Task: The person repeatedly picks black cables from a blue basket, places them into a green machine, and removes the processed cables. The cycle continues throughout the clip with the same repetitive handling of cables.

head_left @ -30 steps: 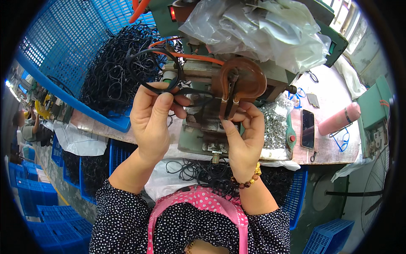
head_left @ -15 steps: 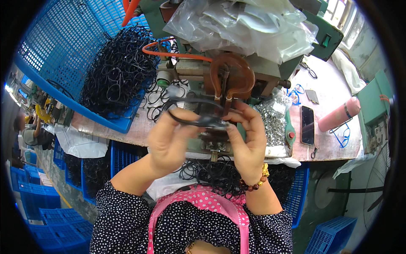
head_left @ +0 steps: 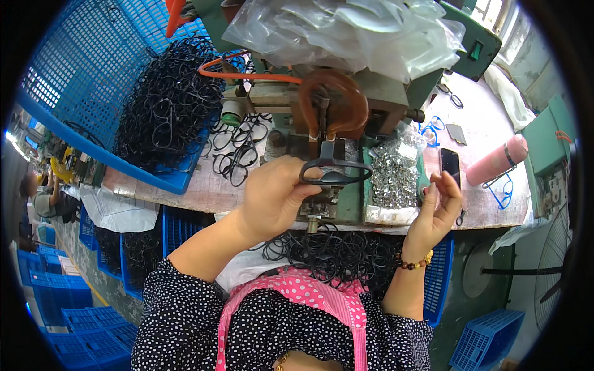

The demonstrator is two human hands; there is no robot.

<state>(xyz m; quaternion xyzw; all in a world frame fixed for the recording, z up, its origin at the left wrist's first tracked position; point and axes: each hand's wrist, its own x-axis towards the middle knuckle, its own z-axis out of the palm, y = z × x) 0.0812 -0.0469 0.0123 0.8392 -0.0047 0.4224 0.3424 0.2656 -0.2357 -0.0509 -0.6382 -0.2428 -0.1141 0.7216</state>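
Note:
My left hand [head_left: 275, 195] is closed on one rim of a black eyeglass frame [head_left: 337, 163], holding it in front of the machine's copper-coloured loop [head_left: 359, 117]. The other rim of the frame points right, over the metal fixture below the loop. Apart from it, my right hand [head_left: 435, 216] is raised at the right, just past a tray of small shiny metal parts [head_left: 393, 176]. Its fingers are curled with the thumb close to their tips. Whatever lies between them, if anything, is too small to make out.
A blue crate [head_left: 74, 130] at the left holds a heap of black frames [head_left: 167, 111]. More loose frames [head_left: 238, 151] lie on the table. To the right are a phone [head_left: 450, 162], a pink bottle [head_left: 498, 159] and blue glasses [head_left: 504, 191]. Plastic bags [head_left: 346, 34] cover the machine's top.
My right hand has let go of the eyeglass frame and moved right, past the parts tray. My left hand has moved slightly right and keeps the frame, now steadier before the loop.

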